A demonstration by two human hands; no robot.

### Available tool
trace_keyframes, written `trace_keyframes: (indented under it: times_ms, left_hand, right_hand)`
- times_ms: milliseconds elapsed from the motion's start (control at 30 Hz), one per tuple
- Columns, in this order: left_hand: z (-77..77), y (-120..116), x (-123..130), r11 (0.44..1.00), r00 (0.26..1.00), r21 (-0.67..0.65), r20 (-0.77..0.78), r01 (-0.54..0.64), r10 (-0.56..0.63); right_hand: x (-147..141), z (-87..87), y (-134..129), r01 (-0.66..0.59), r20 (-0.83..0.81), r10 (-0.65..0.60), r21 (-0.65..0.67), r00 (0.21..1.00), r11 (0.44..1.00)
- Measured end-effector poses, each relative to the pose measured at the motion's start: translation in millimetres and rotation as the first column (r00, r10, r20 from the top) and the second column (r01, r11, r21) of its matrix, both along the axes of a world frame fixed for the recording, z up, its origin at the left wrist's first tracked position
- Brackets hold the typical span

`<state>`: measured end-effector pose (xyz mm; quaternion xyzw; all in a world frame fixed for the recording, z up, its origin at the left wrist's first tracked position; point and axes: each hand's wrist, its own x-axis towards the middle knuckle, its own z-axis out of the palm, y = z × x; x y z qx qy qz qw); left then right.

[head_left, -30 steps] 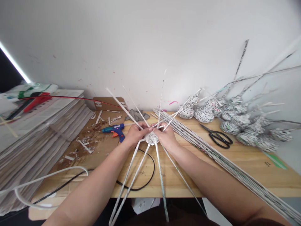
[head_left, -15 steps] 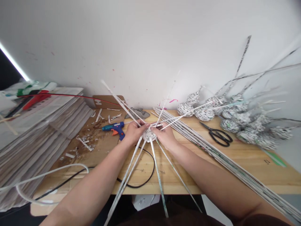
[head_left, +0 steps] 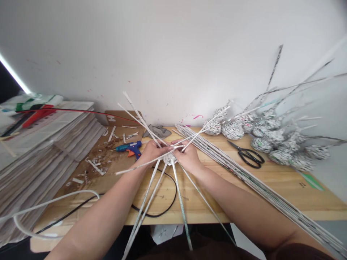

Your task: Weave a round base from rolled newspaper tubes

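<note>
A small round woven piece of rolled newspaper (head_left: 170, 159) sits between my hands above the table. Long paper strips radiate from it, several of them hanging toward me over the table's front edge. My left hand (head_left: 154, 152) grips its left side, thumb on top, with the fingers partly hidden underneath. On the opposite side my right hand (head_left: 188, 157) is closed round the edge, thumb pressed near the top. One paper strip (head_left: 141, 165) crosses over the piece and my left hand, its end pointing left. Other strips stick out past both hands toward the wall.
Loose paper rods (head_left: 233, 169) lie diagonally at right, beside black scissors (head_left: 249, 157). Finished-looking woven gourd shapes (head_left: 273, 139) crowd the back right. A blue glue gun (head_left: 130, 148) rests on scrap-strewn cardboard, left of a black cable (head_left: 173, 202). Stacked newspapers (head_left: 54, 155) fill the left.
A strip that stood out toward the wall has swung over to the left and now lies across my left hand. Both hands keep hold of the woven piece.
</note>
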<state>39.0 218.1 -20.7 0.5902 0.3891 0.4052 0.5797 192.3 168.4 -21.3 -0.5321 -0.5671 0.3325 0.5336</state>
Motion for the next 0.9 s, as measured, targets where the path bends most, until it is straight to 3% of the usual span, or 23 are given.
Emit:
trace_keyframes:
  times_ms: [167, 300, 400, 467, 567, 633, 700, 800, 833, 900]
  left_hand:
    - [2.1, 1, 0, 0.998, 0.998, 0.054, -0.032, -0.045, 0.047]
    - [5.8, 0, 2, 0.988, 0.985, 0.072, 0.111, -0.138, 0.13]
    - [8.3, 1, 2, 0.976, 0.959, 0.071, 0.215, -0.205, 0.186]
    - [9.3, 3, 1, 0.962, 0.926, 0.033, 0.282, -0.272, 0.252]
    - [9.0, 9, 0, 0.934, 0.847, -0.095, 0.398, -0.343, 0.352]
    - [8.0, 12, -1, 0.921, 0.809, -0.165, 0.44, -0.354, 0.39]
    - [7.2, 14, -2, 0.913, 0.798, -0.196, 0.443, -0.358, 0.408]
    - [6.0, 16, -3, 0.888, 0.776, -0.211, 0.433, -0.408, 0.459]
    - [5.1, 17, -3, 0.879, 0.766, -0.202, 0.432, -0.432, 0.476]
    - [1.9, 18, -4, 0.877, 0.775, -0.154, 0.417, -0.455, 0.475]
  right_hand:
    - [-2, 13.8, -9, -0.014, 0.01, 0.013, 0.087, 1.0, 0.996]
    - [4, 25.9, -12, 0.001, 0.057, -0.01, 0.166, 0.998, 0.986]
    - [10, 31.8, -10, -0.019, -0.001, 0.019, 0.175, 1.0, 0.984]
    - [14, 32.6, -5, -0.076, -0.099, 0.087, 0.108, 0.991, 0.991]
    - [22, 29.0, 4, -0.226, -0.367, 0.164, -0.132, 0.916, 0.965]
    - [26, 25.2, 9, -0.401, -0.565, 0.177, -0.302, 0.806, 0.865]
    - [26, 22.7, 10, -0.62, -0.705, 0.229, -0.363, 0.671, 0.695]
    - [18, 25.1, 0, -0.861, -0.827, 0.343, -0.289, 0.445, 0.42]
    - [14, 27.6, -4, -0.899, -0.846, 0.366, -0.259, 0.387, 0.353]
    - [10, 34.5, -13, -0.931, -0.859, 0.391, -0.228, 0.331, 0.286]
